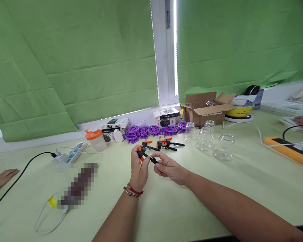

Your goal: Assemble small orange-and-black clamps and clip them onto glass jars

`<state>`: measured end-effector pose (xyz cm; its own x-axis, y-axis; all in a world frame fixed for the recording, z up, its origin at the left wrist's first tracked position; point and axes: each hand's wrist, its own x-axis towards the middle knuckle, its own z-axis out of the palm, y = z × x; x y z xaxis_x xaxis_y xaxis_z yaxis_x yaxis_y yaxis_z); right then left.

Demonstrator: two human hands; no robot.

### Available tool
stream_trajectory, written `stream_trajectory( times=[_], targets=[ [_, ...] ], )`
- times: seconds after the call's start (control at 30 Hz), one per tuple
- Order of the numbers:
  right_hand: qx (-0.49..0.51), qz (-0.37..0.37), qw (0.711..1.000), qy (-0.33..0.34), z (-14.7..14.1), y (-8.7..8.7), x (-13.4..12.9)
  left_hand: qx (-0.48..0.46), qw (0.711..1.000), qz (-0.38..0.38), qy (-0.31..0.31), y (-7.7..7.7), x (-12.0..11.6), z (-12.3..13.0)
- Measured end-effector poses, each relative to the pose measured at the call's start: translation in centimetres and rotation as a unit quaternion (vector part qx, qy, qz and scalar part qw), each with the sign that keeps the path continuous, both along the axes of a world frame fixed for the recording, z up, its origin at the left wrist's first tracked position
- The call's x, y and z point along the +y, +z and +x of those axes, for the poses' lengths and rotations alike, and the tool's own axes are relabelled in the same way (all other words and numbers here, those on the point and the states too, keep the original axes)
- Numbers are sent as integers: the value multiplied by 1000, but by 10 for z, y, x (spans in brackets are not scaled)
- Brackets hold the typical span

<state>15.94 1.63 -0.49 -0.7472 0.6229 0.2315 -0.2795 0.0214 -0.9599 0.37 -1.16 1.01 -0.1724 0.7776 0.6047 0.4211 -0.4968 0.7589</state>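
1. The bottle [96, 140], white with orange lid, stands upright on the table [111, 215].
2. The left hand [139, 168] is closed around the black and orange clamp [142, 153], above the table.
3. The right hand [168, 168] holds with its fingertips the black end of this same clamp.
4. Behind the hands, more clamps [164, 144] are lying, near the purple parts [154, 130].
5. Clear jars [224, 148] are standing to the right.

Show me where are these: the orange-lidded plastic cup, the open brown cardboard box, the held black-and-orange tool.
Orange-lidded plastic cup [99, 144]: head view, on its translucent body.
Open brown cardboard box [199, 120]: head view, on its front wall.
Held black-and-orange tool [141, 153]: head view, on its black upper end.
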Motion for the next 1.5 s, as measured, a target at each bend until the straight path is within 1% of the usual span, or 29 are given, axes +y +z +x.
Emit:
stream_trajectory(
  times=[0.23,0.43,0.57,0.8,1.0,1.13,1.23,1.33,1.5],
  targets=[
    [7,10,1000,-13,-1,0,-1,0,1000,8,8,0,-1,2],
    [10,20,999,-31,-2,0,-3,-13,1000,16,-3,-3,-1,3],
    [1,28,999,-46,-3,0,-4,-12,1000,5,11,-5,0,5],
    [-3,28,997,-66,-4,-1,-4,37,999,20,16,-2,-1,4],
    [-2,51,996,-78,-3,-4,-1,51,997,32,44,-2,-1,5],
    [7,50,996,-75,-1,-6,3,42,998,42,35,-4,-1,7],
    [16,39,997,-70,1,-9,8,47,997,52,21,-5,-1,7],
    [21,26,998,-62,3,-10,11,52,996,63,18,-6,-1,8],
    [32,36,997,-68,3,-7,10,33,997,70,15,-5,-4,10]
  ],
)
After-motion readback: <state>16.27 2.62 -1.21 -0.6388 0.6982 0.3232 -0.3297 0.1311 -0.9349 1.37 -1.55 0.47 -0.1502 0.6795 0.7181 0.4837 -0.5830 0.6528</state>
